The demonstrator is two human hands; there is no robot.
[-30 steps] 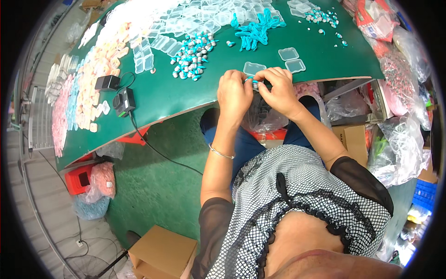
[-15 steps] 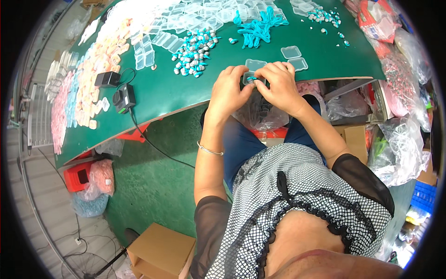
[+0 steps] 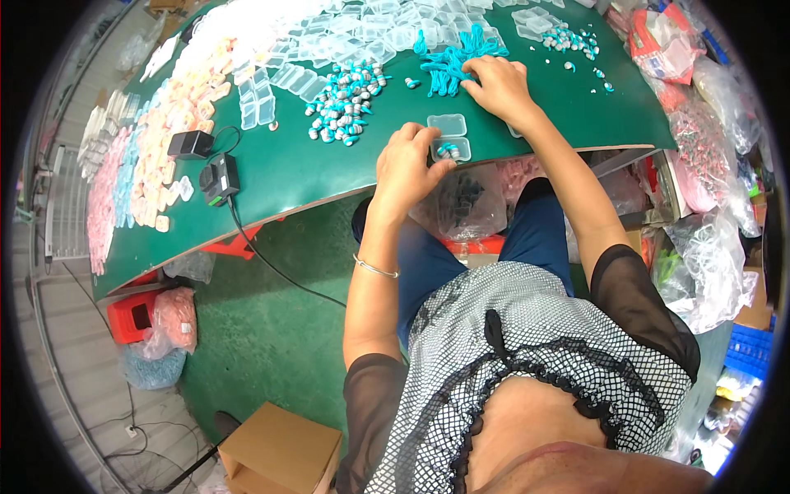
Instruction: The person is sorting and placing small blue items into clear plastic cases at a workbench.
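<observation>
From above, her left hand (image 3: 405,169) steadies the small open clear plastic box (image 3: 450,137) at the near edge of the green table (image 3: 280,177), fingertips pinching its rim. Her right hand (image 3: 499,85) reaches into the turquoise thread bundles (image 3: 448,64), fingers curled on one. Best keep the box pinned flat, lifting a single bundle cleanly.

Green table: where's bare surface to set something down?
Bare green table lies between the black adapters, the bead pile and left hand. Also right of right hand. Far side is crowded with clear boxes.
</observation>
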